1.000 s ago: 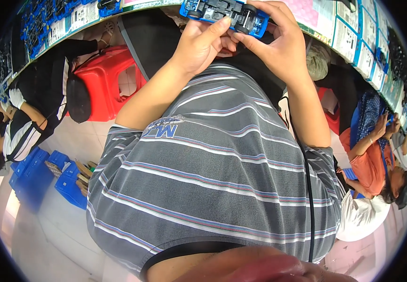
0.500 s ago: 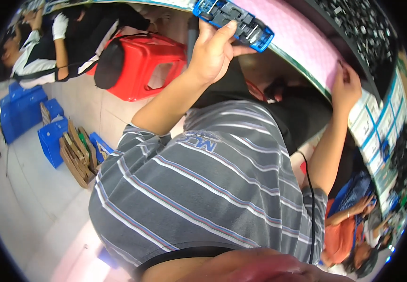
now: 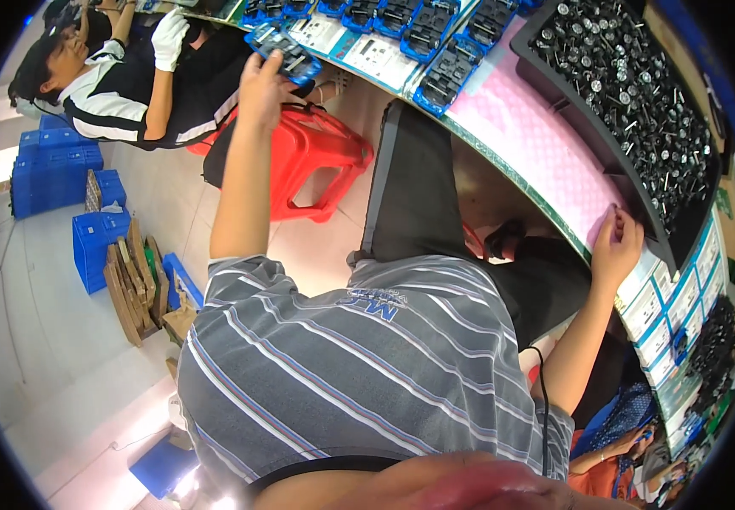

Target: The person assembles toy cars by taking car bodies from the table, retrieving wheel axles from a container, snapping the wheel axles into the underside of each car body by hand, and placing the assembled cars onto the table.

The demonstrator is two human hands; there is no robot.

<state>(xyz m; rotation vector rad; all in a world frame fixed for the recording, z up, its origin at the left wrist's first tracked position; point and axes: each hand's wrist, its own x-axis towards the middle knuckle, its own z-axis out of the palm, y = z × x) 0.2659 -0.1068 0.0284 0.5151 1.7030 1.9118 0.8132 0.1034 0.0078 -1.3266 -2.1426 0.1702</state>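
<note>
A blue toy car [image 3: 298, 65], its dark underside facing up, is gripped by my left hand [image 3: 260, 95] at the table's edge, far left. The thumb presses on the underside. More blue toy cars [image 3: 446, 75] lie upside down in a row along the table to the right of it. On the pink padded mat [image 3: 546, 127], my right hand [image 3: 617, 246] rests beside the black tray's wall. Its fingers are curled together, and whatever they may hold is too small to make out.
The black tray [image 3: 593, 157] holds many small black wheels with silver hubs and axles. A red plastic stool [image 3: 321, 157] stands below the table's left part. A co-worker with a white glove [image 3: 169, 38] sits at the left. Blue bins [image 3: 100, 246] stand on the floor.
My left hand has carried the toy car leftward along the table edge. The view has shifted, bringing the row of cars into sight. My right hand stays by the tray.
</note>
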